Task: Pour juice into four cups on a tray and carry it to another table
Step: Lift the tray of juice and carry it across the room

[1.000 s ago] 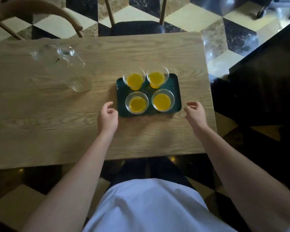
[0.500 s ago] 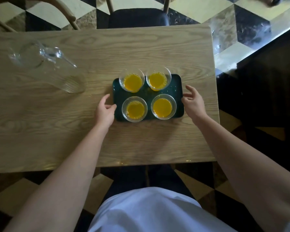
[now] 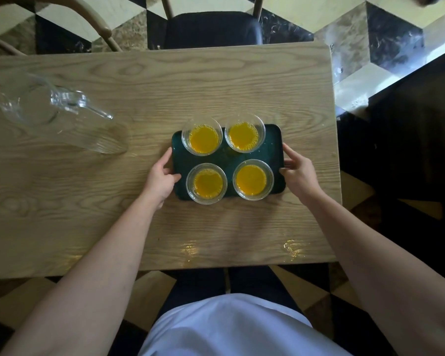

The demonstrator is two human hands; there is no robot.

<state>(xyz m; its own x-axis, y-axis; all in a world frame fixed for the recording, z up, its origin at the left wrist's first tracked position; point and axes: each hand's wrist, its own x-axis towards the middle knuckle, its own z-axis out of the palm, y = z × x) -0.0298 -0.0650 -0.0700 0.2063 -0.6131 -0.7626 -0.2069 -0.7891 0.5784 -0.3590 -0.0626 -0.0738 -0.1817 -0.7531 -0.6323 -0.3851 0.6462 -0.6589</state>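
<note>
Fingers: left hand (image 3: 160, 177) and right hand (image 3: 299, 173) are clasping the short edges of the green tray (image 3: 272, 147), thumbs curling over its rim.
Tray: sitting on the wooden table (image 3: 216, 86), toward its right end.
Cups: four clear cups of orange juice (image 3: 206, 183) are standing on the tray, two by two.
Pitcher: empty glass pitcher (image 3: 62, 116) is resting left of the tray, well apart.
Chair: dark-seated chair (image 3: 211, 29) is standing beyond the tray, at the table's far edge.
</note>
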